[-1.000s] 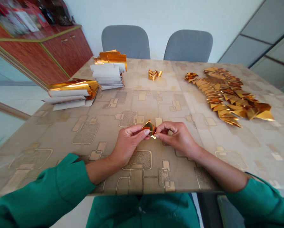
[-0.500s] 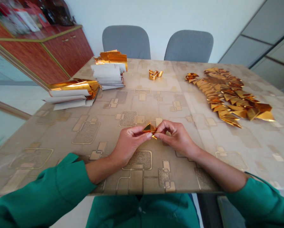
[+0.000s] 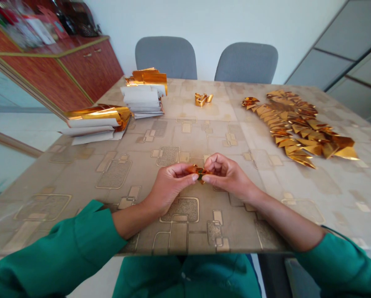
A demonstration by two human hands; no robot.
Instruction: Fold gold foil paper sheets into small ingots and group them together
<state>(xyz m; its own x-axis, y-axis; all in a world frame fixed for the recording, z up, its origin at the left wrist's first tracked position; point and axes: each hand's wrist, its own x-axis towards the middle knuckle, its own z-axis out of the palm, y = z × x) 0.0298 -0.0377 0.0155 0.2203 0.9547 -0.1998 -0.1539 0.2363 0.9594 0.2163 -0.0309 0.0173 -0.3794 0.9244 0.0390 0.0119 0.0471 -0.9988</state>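
A small folded piece of gold foil paper [image 3: 199,171] is pinched between my left hand [image 3: 173,184] and my right hand [image 3: 227,174], held just above the patterned tablecloth [image 3: 117,174]. Thumbs and fingertips of both hands grip it, hiding part of it. A long overlapping pile of folded gold triangles [image 3: 297,128] lies to the right. Two stacks of gold-backed white paper strips, one [image 3: 143,97] and another [image 3: 95,124], sit to the left. A small gold folded cluster [image 3: 201,99] rests far ahead.
The table's far edge stands in front of two grey chairs [image 3: 166,58]. A red-brown wooden cabinet [image 3: 90,68] with clutter on top stands at the back left. My green sleeves [image 3: 55,252] rest near the near table edge.
The foil piece has turned flatter and is more hidden between my fingers. Both hands have closed in on it and risen slightly up the view.
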